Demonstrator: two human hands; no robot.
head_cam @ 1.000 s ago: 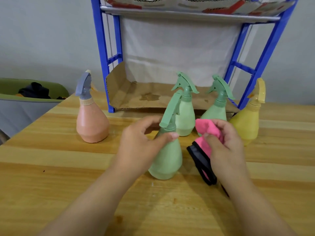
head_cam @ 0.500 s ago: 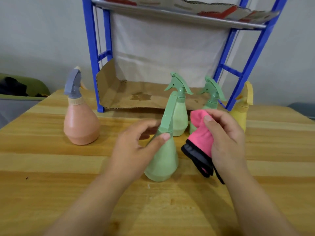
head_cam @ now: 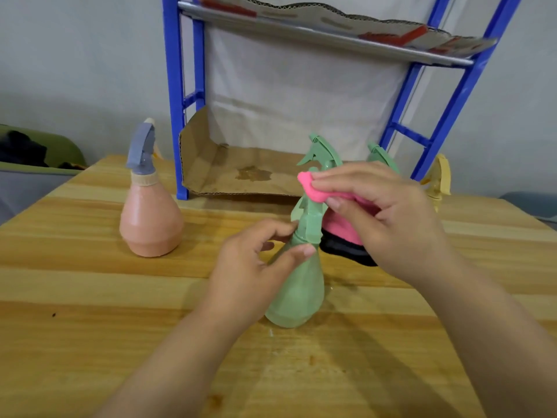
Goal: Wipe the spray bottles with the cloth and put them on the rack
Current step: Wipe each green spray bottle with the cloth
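Observation:
A pale green spray bottle stands on the wooden table in front of me. My left hand grips its neck between thumb and fingers. My right hand holds a pink cloth with a black edge and presses it onto the bottle's spray head. Behind them stand two more green bottles, one and another, both partly hidden by my right hand. A yellow bottle is at the right, a pink bottle with a grey head at the left.
The blue rack stands at the back of the table, its lower shelf lined with stained cardboard. An upper shelf also carries cardboard. A green bin sits off the table's left edge.
My right hand lifted the cloth from beside the bottle up onto its spray head. My left hand kept its hold on the neck. The view shifted slightly.

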